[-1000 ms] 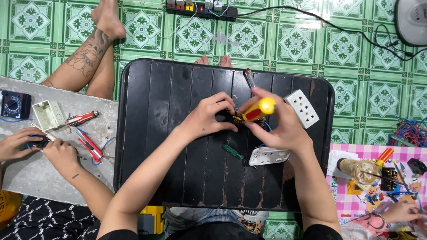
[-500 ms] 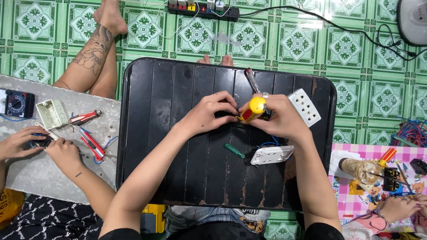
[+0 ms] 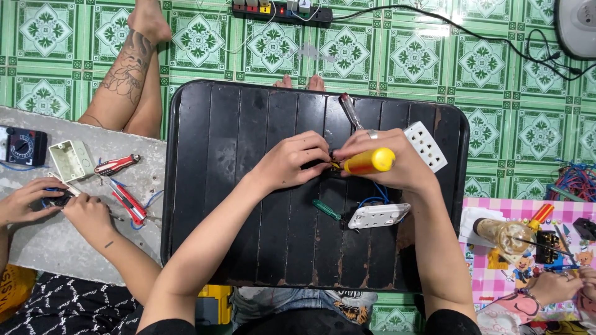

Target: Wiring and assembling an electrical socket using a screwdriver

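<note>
My left hand (image 3: 297, 158) pinches a small dark part at the middle of the black slatted tray table (image 3: 217, 186). My right hand (image 3: 388, 164) grips a yellow-handled screwdriver (image 3: 367, 161), its tip pressed into that part. Just below the hands lie a white socket plate (image 3: 379, 215) with blue wires and a small green-handled screwdriver (image 3: 327, 209). A second white socket plate (image 3: 425, 146) lies by my right wrist. A grey-handled tool (image 3: 349, 110) rests above my hands.
At the left, another person's hands (image 3: 59, 205) work on a grey board with red cutters (image 3: 127, 201), a white box (image 3: 70, 159) and a meter (image 3: 22, 146). At the right is a pink mat (image 3: 490, 273) with parts and another hand. A power strip (image 3: 282, 11) lies on the green tiled floor.
My hands and the yellow screwdriver have shifted a little up and left over the table; the screwdriver handle now lies more level. The white plate below stays put.
</note>
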